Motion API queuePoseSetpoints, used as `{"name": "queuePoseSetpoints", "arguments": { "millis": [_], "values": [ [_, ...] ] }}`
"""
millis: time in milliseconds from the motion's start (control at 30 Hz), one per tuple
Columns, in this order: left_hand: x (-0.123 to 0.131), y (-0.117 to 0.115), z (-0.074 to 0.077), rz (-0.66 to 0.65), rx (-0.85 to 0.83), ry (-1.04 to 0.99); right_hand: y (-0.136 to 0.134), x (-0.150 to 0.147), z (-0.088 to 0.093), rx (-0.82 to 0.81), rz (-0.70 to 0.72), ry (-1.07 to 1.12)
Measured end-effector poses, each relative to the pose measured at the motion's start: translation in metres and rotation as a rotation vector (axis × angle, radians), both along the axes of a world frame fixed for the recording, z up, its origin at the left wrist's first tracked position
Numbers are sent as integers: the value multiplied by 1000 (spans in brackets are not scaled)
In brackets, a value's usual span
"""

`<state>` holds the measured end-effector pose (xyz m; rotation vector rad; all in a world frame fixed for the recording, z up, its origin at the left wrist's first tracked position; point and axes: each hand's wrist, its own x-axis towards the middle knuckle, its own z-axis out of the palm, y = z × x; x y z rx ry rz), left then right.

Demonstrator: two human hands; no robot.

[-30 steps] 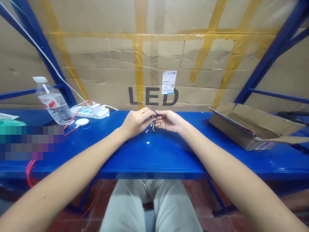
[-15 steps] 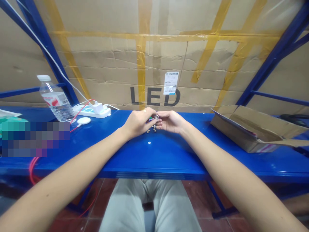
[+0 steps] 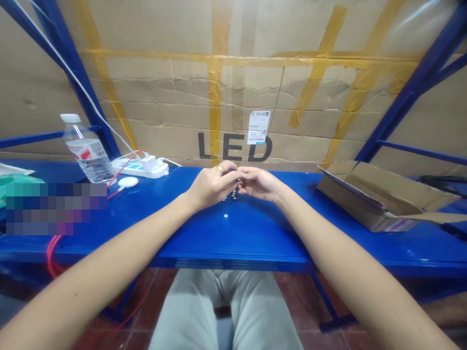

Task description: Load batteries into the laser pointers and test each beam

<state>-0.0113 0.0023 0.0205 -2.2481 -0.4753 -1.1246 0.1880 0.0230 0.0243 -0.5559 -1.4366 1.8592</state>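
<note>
In front of me, above the table, my two hands meet at the fingertips. My left hand [image 3: 211,185], with a gold ring on one finger, has its fingers closed in a pinch. Opposite it, my right hand [image 3: 261,184] is curled, its fingers pressed to the same spot. Between them is a small beaded string [image 3: 234,194]; dark and light beads hang below the fingers. A bit of metal shows at the fingertips, but most of the piece is hidden. A small pale disc [image 3: 225,216] lies on the blue table [image 3: 233,240] nearer to me.
An open cardboard box [image 3: 365,209] stands on the right. To the left are a water bottle [image 3: 89,153], a white power strip [image 3: 140,166], a round white charger [image 3: 128,182] and a red cable [image 3: 53,253]. A big taped carton [image 3: 164,107] backs the table.
My left fingers have moved over the metal ring, which was in plain sight between the hands and is now mostly covered. Fewer hanging beads show.
</note>
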Motion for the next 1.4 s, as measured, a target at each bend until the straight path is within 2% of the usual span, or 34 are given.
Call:
{"name": "queuePoseSetpoints", "arguments": {
  "millis": [167,367,533,700,800,867,967,1167,1267,1400],
  "values": [
    [2,-4,0,82,64,-7,-1,-4,0,27,-43,77],
    [6,-4,-1,120,-25,-100,1,-7,-5,112,-79,125],
    [6,-2,-1,37,-66,-73,1,-5,-3,291,-98,68],
    [6,-1,1,-67,-125,-94,-1,0,6,558,-155,-142],
    [5,-2,6,-114,-191,-75,0,1,7,642,-174,-225],
    [1,-2,10,-105,-257,-61,1,2,6,658,-178,-256],
    [-7,2,14,-14,-364,-28,2,4,6,671,-188,-285],
    [-17,15,3,197,-628,289,8,11,4,603,-166,-343],
    [-15,17,-3,214,-721,391,13,14,0,580,-182,-408],
    [-13,17,-6,198,-749,394,17,15,-3,589,-179,-462]
  ]
}}
